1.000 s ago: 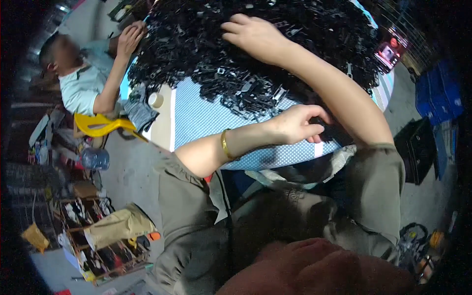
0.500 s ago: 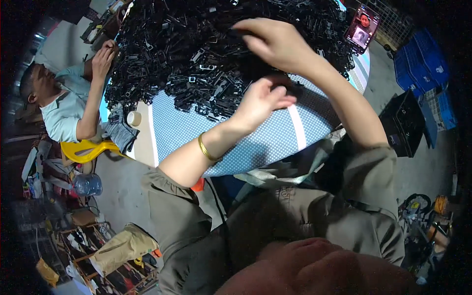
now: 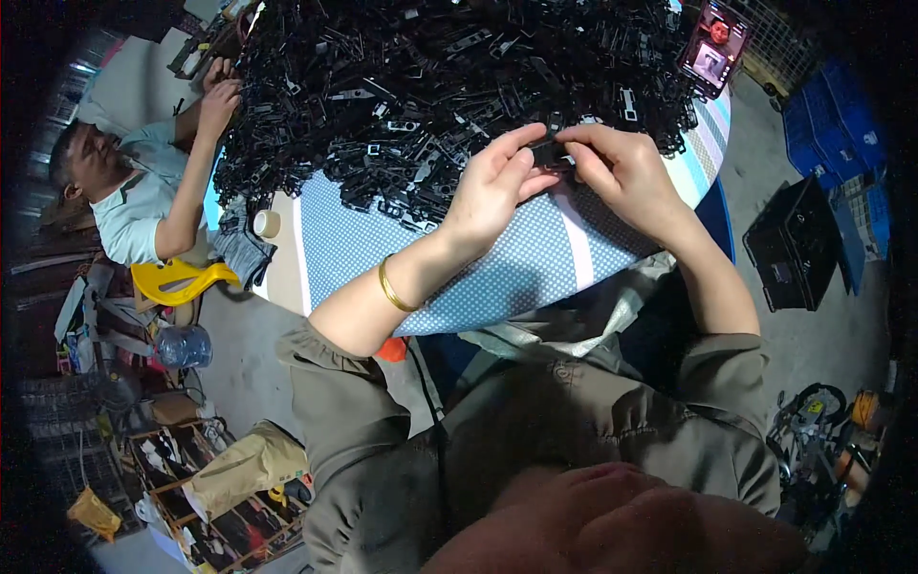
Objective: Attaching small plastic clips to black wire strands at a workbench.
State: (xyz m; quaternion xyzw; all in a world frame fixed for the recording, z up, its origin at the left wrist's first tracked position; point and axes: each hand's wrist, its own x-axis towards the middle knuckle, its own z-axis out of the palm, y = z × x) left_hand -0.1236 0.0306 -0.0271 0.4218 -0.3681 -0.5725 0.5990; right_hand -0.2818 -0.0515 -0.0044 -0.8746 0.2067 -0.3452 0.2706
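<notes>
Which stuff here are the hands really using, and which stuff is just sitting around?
In use:
left hand and right hand, pinching one small black part
heap of black parts

Lying about:
phone
tape roll
water bottle
blue crates

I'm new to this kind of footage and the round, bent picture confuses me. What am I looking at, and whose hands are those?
A wide-angle camera on a person's head looks down, so edges curve. The two forearms from below are that person's own. The left hand and right hand together hold a small black part over a blue dotted tablecloth. Behind lies a big pile of black parts. At left sits a co-worker, one hand in the pile. A phone stands at the far edge.
</notes>
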